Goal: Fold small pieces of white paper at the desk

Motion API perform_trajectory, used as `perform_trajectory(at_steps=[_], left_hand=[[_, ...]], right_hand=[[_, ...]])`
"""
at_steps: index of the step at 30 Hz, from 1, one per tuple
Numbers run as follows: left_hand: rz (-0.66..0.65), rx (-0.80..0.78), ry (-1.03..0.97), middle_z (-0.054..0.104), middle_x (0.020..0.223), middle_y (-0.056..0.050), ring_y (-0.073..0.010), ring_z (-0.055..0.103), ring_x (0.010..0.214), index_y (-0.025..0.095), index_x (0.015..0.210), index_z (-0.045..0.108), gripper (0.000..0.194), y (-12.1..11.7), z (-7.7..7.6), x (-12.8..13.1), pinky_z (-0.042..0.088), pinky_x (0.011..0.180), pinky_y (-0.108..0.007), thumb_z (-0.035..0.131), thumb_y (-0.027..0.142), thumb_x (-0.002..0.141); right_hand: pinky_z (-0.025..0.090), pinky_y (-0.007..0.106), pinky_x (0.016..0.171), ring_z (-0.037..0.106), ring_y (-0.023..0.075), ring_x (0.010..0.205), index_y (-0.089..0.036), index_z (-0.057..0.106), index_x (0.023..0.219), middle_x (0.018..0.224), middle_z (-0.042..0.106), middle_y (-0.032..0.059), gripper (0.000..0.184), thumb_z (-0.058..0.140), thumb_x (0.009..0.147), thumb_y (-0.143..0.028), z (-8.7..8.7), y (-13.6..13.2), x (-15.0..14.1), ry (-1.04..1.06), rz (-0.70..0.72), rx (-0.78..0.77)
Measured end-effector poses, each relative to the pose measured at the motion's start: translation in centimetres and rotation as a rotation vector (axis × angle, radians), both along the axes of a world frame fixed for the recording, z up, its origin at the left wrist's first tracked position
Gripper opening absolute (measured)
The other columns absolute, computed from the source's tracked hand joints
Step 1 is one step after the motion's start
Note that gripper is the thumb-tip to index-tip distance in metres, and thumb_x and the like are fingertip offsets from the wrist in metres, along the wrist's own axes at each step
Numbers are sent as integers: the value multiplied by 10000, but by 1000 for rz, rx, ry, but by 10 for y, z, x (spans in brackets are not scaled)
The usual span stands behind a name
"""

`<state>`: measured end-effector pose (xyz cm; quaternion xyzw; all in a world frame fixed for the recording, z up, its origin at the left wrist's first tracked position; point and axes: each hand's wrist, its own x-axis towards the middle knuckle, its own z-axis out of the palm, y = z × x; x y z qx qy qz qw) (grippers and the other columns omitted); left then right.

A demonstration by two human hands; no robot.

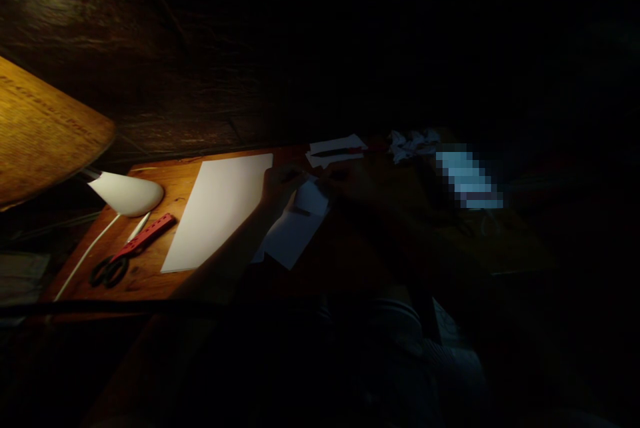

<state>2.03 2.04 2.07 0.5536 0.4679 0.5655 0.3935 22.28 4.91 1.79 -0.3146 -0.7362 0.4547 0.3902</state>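
Head view, mostly dark: shadow swallows much of my right hand [351, 180], its forearm fades into black, and the lamp [47, 138] is cut off at the left edge. The creased paper [293, 236] has its far end between my hands and extends toward me. My left hand [281, 183] reaches over from the left, fingers bent, forearm crossing the white sheet [220, 208]. Both hands' fingertips are by the creased paper's far end; whether they pinch it, I cannot tell.

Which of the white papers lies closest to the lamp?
The large, brightly lit paper right of the lamp; the other papers lie farther right, in dimmer light.
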Motion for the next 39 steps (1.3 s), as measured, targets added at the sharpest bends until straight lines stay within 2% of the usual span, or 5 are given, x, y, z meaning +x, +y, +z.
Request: perform_trajectory(at_steps=[6,18,28,34,39], left_hand=[[10,9,19,634,625,2,-123,554,601,178,625,701,200,0,1,-1,404,554,-242,837,323,647],[22,-167,46,603,606,4,-133,555,574,171,674,687,228,-6,7,5,413,494,-226,785,371,719],[15,-65,99,609,620,1,-126,527,616,167,641,696,215,-3,4,3,394,565,-243,770,361,696],[-63,-68,135,621,626,-2,-124,528,618,165,637,707,207,-3,2,3,365,577,-248,762,352,706],[-80,-108,157,585,616,7,-121,508,604,167,656,693,219,-4,3,6,354,573,-247,730,345,779]], right_hand=[[453,259,626,600,144,689,-164,689,725,715,676,27,261,687,811,-411,0,2,1,-11,-9,-8],[438,260,634,562,137,689,-173,634,722,728,649,20,211,701,771,-367,3,2,-1,34,-50,-59],[437,267,638,547,133,683,-183,607,698,704,618,3,233,728,728,-379,0,5,-1,80,-18,-129],[424,265,637,533,132,694,-195,548,673,705,569,-9,330,713,786,-458,2,0,-3,75,49,-160],[432,269,648,532,136,703,-193,572,685,719,593,0,268,711,783,-400,4,2,0,39,-42,-84]])
